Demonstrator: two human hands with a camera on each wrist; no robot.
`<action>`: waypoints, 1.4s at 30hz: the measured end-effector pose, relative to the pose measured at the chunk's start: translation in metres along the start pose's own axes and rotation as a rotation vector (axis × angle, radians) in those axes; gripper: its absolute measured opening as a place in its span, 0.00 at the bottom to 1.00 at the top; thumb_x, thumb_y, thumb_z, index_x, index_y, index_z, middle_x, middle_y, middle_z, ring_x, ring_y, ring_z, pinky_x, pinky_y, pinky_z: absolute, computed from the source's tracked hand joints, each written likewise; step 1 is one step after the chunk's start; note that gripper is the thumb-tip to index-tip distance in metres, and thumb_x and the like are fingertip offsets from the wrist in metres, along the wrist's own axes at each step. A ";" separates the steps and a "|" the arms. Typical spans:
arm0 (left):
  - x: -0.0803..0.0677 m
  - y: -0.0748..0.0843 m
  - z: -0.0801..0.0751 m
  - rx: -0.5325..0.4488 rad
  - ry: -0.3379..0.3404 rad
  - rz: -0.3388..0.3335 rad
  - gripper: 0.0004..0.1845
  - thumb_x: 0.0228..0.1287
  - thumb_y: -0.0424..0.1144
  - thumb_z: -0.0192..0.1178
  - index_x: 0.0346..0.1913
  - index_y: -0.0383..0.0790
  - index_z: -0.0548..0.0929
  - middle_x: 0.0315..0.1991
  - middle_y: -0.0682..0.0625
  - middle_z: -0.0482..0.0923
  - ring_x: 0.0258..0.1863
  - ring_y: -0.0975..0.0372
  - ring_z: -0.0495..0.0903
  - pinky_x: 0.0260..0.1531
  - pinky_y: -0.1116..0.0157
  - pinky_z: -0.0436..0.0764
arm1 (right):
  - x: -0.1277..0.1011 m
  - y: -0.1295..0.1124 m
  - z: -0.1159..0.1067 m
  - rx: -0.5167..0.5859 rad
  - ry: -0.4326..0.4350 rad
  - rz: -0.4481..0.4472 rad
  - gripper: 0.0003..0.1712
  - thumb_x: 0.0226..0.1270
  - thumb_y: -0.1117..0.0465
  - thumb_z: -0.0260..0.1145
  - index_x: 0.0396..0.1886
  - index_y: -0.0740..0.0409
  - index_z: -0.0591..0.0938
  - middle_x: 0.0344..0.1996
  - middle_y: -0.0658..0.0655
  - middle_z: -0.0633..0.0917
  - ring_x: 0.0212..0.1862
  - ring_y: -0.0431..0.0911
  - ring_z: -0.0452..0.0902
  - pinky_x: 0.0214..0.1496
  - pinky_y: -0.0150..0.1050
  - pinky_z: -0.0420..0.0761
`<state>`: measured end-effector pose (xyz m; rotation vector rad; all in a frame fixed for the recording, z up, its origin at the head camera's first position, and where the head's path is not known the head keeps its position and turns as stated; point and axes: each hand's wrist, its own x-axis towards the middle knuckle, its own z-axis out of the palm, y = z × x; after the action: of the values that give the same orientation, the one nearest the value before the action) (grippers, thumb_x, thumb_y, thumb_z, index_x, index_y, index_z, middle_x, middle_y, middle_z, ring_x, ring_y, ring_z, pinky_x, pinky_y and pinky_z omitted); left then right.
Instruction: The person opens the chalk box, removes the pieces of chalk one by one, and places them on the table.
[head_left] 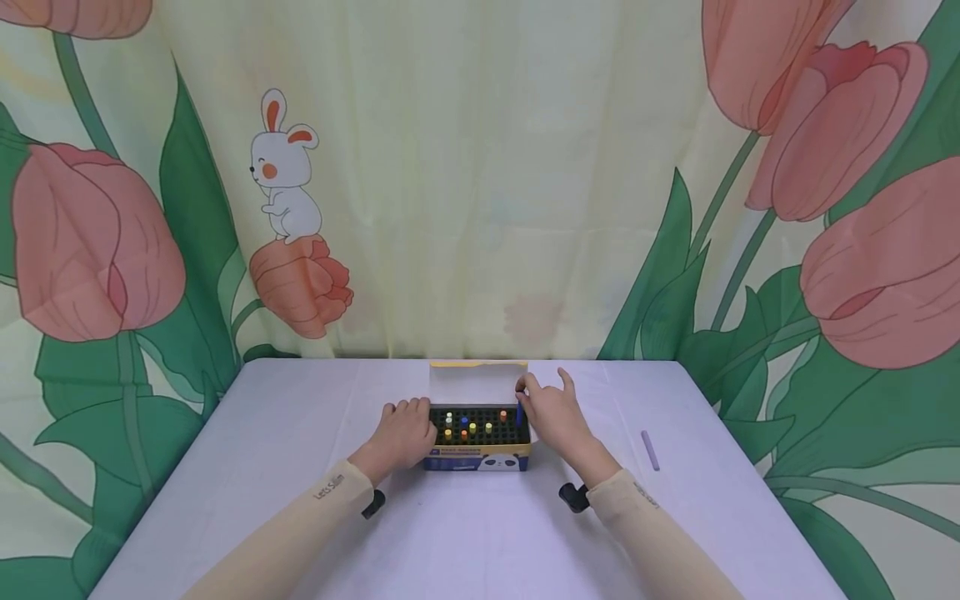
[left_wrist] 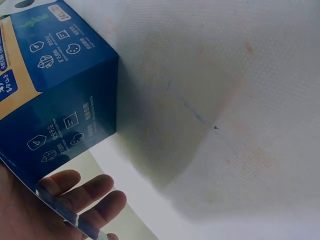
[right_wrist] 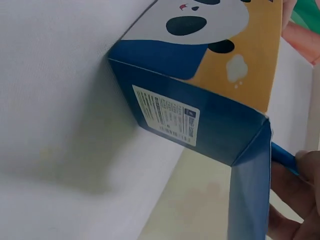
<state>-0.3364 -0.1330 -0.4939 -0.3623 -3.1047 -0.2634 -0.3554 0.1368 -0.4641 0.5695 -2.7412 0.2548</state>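
Note:
A blue box with a panda on its front (head_left: 480,461) stands on the table, its lid raised at the back. Inside is a black grid (head_left: 495,442) of holes with several coloured crayons standing in it. At the right end, my right hand (head_left: 555,417) pinches the upper part of a blue crayon (head_left: 519,413), upright over the grid; its lower end is hard to make out. My left hand (head_left: 405,433) holds the left end of the box. In the left wrist view, its fingers (left_wrist: 105,205) show behind a side flap, which partly hides the hand.
A purple crayon (head_left: 650,450) lies on the white tablecloth (head_left: 480,542) to the right of the box. The box's right side flap (right_wrist: 250,190) sticks outward near my right hand. Behind the table hangs a curtain (head_left: 480,208) printed with tulips and a rabbit.

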 end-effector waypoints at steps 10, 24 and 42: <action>0.001 0.001 0.003 0.004 -0.003 -0.008 0.26 0.75 0.42 0.40 0.66 0.28 0.71 0.55 0.37 0.78 0.55 0.46 0.76 0.63 0.41 0.68 | 0.000 0.004 -0.002 0.069 0.078 0.044 0.08 0.81 0.55 0.58 0.52 0.52 0.78 0.19 0.46 0.84 0.31 0.45 0.87 0.75 0.67 0.60; -0.002 -0.001 0.001 0.012 -0.018 -0.027 0.23 0.75 0.42 0.41 0.61 0.29 0.72 0.46 0.40 0.76 0.47 0.49 0.74 0.60 0.42 0.68 | -0.003 0.013 -0.012 0.063 0.255 -0.017 0.07 0.77 0.57 0.63 0.49 0.49 0.86 0.20 0.45 0.87 0.25 0.43 0.84 0.69 0.69 0.66; 0.002 0.001 0.003 -0.008 -0.010 -0.026 0.23 0.74 0.42 0.40 0.61 0.29 0.72 0.48 0.40 0.77 0.48 0.48 0.74 0.62 0.42 0.67 | -0.024 0.053 -0.013 0.101 0.253 0.078 0.07 0.75 0.56 0.66 0.47 0.47 0.88 0.21 0.45 0.88 0.37 0.50 0.86 0.69 0.70 0.62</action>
<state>-0.3378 -0.1313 -0.4967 -0.3248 -3.1214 -0.2754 -0.3530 0.1960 -0.4662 0.4237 -2.5189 0.4542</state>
